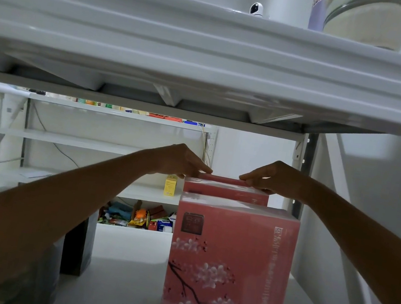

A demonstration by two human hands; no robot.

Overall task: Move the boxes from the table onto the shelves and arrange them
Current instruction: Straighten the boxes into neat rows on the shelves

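A pink box with a blossom print (227, 268) stands upright near me on the white shelf board (124, 285). Behind it stands a second pink box (226, 192), mostly hidden by the front one. Both my arms reach deep into the shelf. My left hand (182, 160) grips the far box's top left edge, and my right hand (272, 177) grips its top right edge, fingertips pointing toward each other. Dark boxes (77, 245) stand on the same board at the left, partly covered by my left forearm.
The white upper shelf (210, 55) hangs low overhead, carrying a small white camera (256, 9) and jars (367, 18). A grey upright post (305, 174) bounds the right side. Another rack behind holds a yellow box (170, 185) and several colourful packets (138, 217).
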